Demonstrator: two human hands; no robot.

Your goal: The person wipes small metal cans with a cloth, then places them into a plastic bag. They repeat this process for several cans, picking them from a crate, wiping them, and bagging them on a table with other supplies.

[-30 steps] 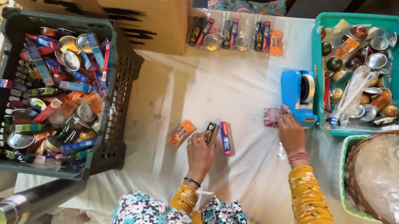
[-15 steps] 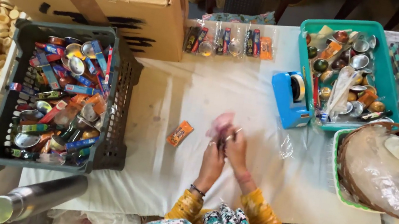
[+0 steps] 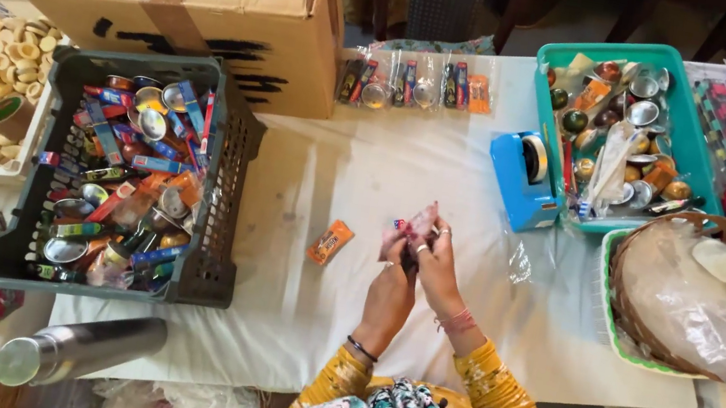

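Small clear packet (image 3: 417, 227) with little coloured items is pinched between the fingers of both the left hand (image 3: 395, 272) and the right hand (image 3: 439, 265), raised over the counter (image 3: 366, 185) just right of the orange sachet (image 3: 330, 242). It looks like the filling or closing stage; the next move would call for a steady two-handed pinch. Open cloth lies around the sachet; the dark crate (image 3: 223, 201) stands to its left, the blue tape dispenser (image 3: 523, 176) up to its right.
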